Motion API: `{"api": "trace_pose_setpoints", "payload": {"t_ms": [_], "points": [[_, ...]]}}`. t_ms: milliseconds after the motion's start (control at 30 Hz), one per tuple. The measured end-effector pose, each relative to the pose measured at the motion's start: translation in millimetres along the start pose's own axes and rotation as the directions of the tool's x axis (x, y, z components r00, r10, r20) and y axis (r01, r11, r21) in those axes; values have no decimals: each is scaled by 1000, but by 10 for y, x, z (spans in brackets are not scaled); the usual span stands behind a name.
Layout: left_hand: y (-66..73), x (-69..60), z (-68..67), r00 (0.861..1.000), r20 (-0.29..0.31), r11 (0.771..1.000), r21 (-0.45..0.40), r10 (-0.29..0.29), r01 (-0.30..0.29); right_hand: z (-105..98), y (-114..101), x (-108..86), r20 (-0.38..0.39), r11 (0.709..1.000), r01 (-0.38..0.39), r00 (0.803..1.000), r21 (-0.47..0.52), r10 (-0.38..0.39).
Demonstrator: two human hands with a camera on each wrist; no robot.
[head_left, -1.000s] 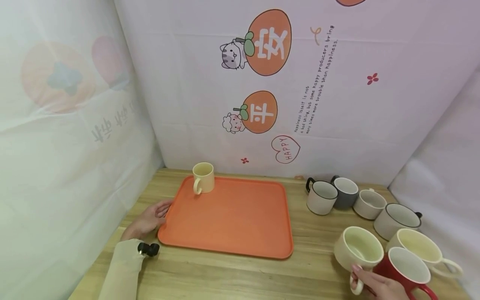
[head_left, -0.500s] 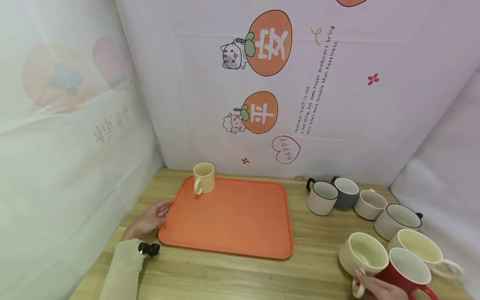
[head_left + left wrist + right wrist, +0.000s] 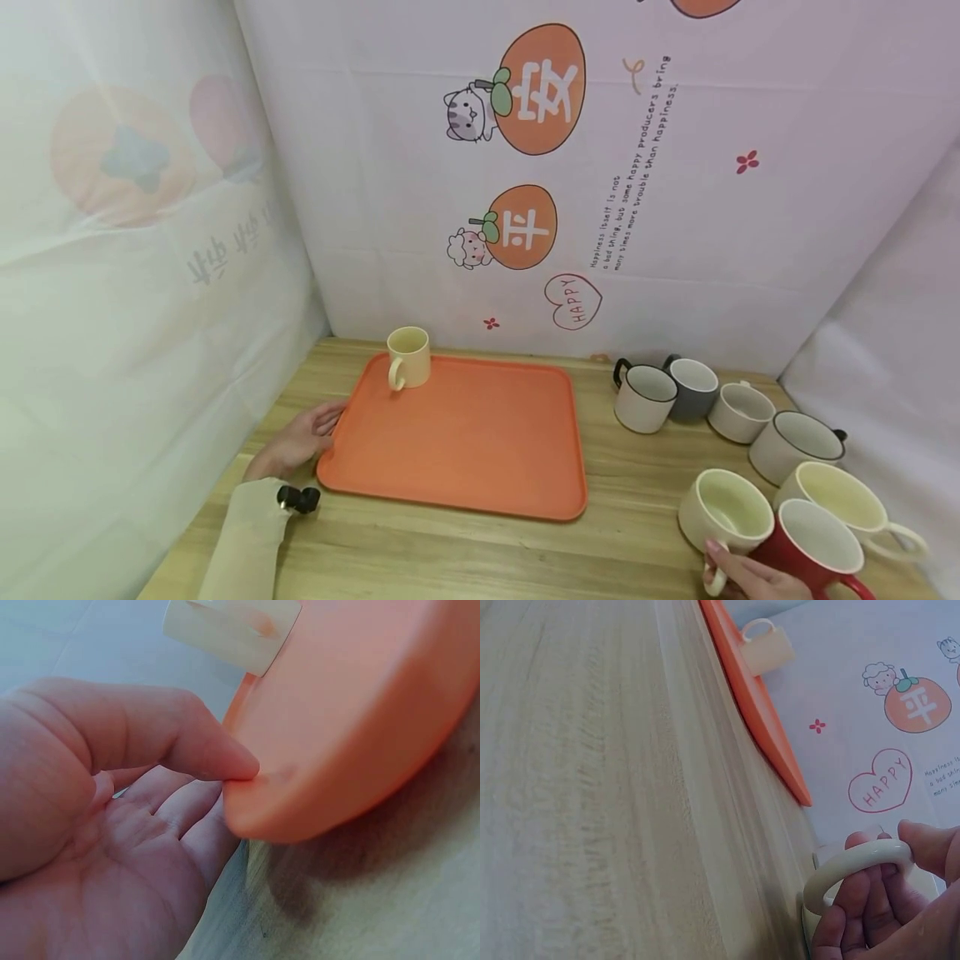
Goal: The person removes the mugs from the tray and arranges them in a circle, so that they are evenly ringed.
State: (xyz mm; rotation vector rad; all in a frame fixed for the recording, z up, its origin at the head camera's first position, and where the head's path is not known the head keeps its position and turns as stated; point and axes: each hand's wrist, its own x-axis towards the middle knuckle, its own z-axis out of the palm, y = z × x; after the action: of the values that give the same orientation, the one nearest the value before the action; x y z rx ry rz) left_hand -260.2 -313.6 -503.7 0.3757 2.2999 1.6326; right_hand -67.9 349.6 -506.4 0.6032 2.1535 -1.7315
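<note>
My left hand [image 3: 296,437] grips the left edge of an orange tray [image 3: 480,442]. In the left wrist view the thumb [image 3: 217,754] presses on the tray's rim, with the other fingers at and partly behind its edge. A pale yellow mug [image 3: 409,358] stands upright in the tray's far left corner. At lower right my right hand [image 3: 757,575] holds a cream mug [image 3: 726,510] by its handle, the opening facing up. In the right wrist view the fingers curl through the handle [image 3: 855,864]. Whether this mug touches the table cannot be told.
Right beside the held mug stand a red mug [image 3: 810,546] and a cream mug with yellow inside [image 3: 838,500]. Behind them are a wide black-rimmed mug [image 3: 795,446], a plain white one [image 3: 740,412], a grey one [image 3: 692,389] and a black-handled one [image 3: 645,400]. White cloth walls surround the table.
My right hand and the cream mug have shifted slightly right and nearer me, then stayed almost still. The left hand, tray and other mugs have not moved.
</note>
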Motion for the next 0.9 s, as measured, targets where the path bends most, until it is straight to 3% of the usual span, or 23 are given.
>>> {"api": "trace_pose_setpoints", "payload": {"t_ms": [300, 400, 467, 567, 700, 800, 900], "points": [[-13, 20, 5, 1000, 2, 1000, -15, 1, -1, 22, 42, 5, -167, 992, 37, 984, -124, -58], [-30, 30, 1, 1000, 1, 1000, -17, 4, -4, 6, 43, -31, -236, 989, 11, 971, -145, -45], [-41, 33, -4, 1000, 9, 1000, -10, 9, -9, -28, 23, -76, -259, 977, -10, 965, -213, -47], [-46, 29, -4, 1000, 13, 1000, -9, 8, -8, -115, -78, -172, -265, 917, -36, 961, -398, -77], [-44, 25, -4, 1000, 18, 1000, -14, 17, -17, -173, -287, -334, -236, 821, 42, 948, -570, -213], [-58, 27, -9, 999, 20, 999, -32, 31, -30, -98, -458, -421, -192, 770, 191, 906, -608, -377], [-79, 34, -14, 999, 21, 998, -37, 44, -43, 63, -653, -439, -141, 700, 326, 842, -636, -520]]}}
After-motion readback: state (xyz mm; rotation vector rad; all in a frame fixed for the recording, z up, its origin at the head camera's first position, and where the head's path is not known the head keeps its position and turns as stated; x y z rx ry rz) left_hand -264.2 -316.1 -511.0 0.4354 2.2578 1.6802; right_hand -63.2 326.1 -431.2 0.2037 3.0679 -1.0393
